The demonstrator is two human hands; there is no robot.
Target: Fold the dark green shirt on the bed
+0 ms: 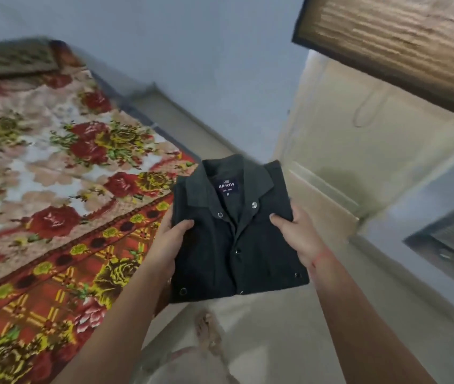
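The dark green shirt [234, 245] is folded into a compact rectangle, collar and label facing up, snap buttons down its front. It is held in the air beside the bed's right edge, above the floor. My left hand [170, 239] grips its left side, thumb on top and fingers under. My right hand [295, 231] grips its right side the same way. The bed [54, 176] with a floral red, yellow and cream cover lies to the left.
A folded patterned cloth or pillow [12, 56] lies at the bed's far end. Pale tiled floor [317, 167] runs between bed and wall. A woven blind [400, 42] hangs top right. A grey box-like unit [453, 239] sits at right. My foot [209, 331] shows below.
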